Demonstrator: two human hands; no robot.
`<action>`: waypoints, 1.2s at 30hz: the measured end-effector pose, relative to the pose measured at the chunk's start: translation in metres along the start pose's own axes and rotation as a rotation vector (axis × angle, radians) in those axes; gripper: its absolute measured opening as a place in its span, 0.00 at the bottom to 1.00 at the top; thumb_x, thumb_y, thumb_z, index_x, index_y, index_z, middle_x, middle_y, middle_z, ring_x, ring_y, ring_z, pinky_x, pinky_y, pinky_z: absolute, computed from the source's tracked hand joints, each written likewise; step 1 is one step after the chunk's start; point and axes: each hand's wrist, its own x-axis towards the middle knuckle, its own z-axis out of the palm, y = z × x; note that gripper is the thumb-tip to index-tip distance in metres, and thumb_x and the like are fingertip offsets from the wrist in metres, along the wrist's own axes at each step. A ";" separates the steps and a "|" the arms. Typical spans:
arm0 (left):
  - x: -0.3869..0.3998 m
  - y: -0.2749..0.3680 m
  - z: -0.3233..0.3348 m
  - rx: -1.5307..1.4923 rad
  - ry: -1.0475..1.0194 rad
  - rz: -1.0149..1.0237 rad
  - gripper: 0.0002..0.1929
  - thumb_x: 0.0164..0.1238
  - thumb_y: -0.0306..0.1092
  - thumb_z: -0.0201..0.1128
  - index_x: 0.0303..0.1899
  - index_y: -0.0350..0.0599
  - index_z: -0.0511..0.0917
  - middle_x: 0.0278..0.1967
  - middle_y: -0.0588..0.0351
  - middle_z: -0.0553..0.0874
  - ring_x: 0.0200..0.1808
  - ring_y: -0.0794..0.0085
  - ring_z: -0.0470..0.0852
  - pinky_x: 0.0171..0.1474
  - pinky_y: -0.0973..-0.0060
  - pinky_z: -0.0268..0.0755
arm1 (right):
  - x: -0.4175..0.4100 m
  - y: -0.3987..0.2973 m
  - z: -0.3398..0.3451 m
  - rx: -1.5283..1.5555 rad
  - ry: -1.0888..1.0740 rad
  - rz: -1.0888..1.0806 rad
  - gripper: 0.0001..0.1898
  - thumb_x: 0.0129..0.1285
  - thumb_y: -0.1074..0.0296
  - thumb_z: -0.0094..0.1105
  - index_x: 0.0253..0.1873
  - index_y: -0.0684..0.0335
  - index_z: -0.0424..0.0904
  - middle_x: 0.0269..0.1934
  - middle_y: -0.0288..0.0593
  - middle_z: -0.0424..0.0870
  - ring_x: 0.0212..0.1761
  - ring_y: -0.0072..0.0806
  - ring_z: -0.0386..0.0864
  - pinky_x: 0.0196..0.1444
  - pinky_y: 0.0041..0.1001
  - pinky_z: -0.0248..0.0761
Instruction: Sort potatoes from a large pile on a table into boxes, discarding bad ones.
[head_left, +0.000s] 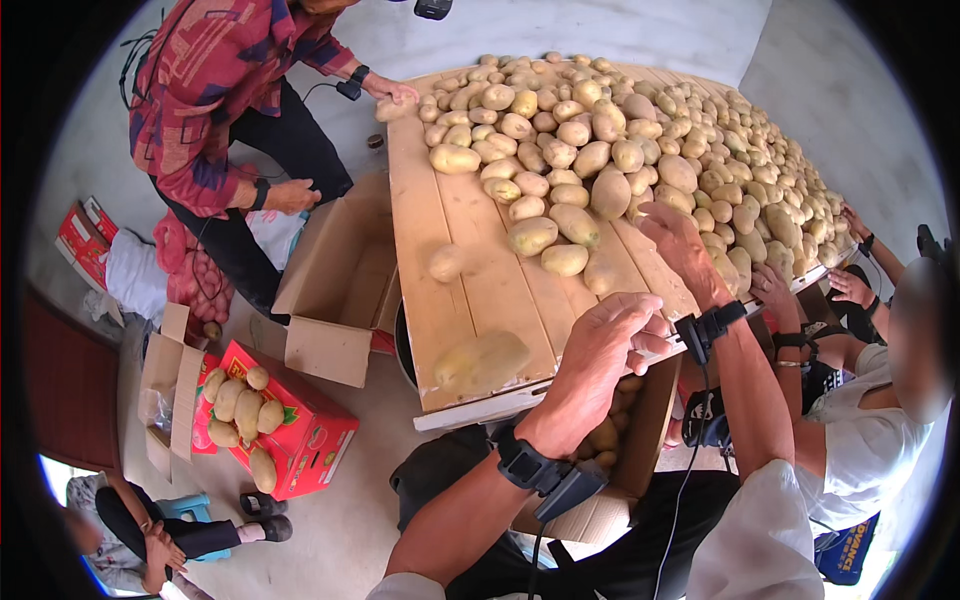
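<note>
My left hand (611, 341) is raised over the near edge of the wooden table (487, 300), fingers loosely curled; I see nothing in it. My right hand (671, 232) is at the near side of the potato heap (600, 127), its fingers beside potatoes; whether it grips one is hidden. A blurred large potato (482, 361) is near the table's front left corner, left of my left hand. Another blurred potato (448, 262) is farther up the boards. Below the table edge, in front of me, a cardboard box (645, 442) holds potatoes.
Across the table's left side, a person in a patterned shirt (187, 112) touches a potato. An open cardboard box (341, 262) stands beside the table. Potatoes lie on a red carton (315, 420). Co-workers' hands (776, 289) are at the heap on the right. Another person (135, 525) sits lower left.
</note>
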 end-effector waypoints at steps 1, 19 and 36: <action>0.000 0.000 0.000 0.002 0.001 -0.002 0.13 0.86 0.42 0.62 0.57 0.45 0.86 0.44 0.61 0.89 0.44 0.76 0.88 0.43 0.78 0.74 | 0.008 -0.003 -0.001 -0.046 0.010 0.061 0.30 0.74 0.49 0.64 0.71 0.66 0.79 0.58 0.60 0.89 0.63 0.46 0.85 0.65 0.37 0.76; -0.001 -0.002 -0.002 -0.032 -0.028 -0.009 0.13 0.88 0.39 0.57 0.57 0.42 0.85 0.44 0.61 0.88 0.44 0.76 0.88 0.43 0.79 0.73 | 0.039 -0.013 0.058 -0.303 -0.339 -0.157 0.40 0.64 0.51 0.73 0.77 0.66 0.74 0.69 0.60 0.83 0.72 0.48 0.80 0.75 0.37 0.70; -0.003 0.014 -0.031 -0.226 0.092 0.226 0.15 0.84 0.41 0.64 0.59 0.41 0.81 0.43 0.58 0.86 0.45 0.69 0.86 0.45 0.72 0.75 | -0.055 0.032 -0.023 -0.186 -0.215 0.133 0.33 0.67 0.54 0.68 0.71 0.68 0.81 0.62 0.61 0.89 0.64 0.46 0.85 0.69 0.36 0.74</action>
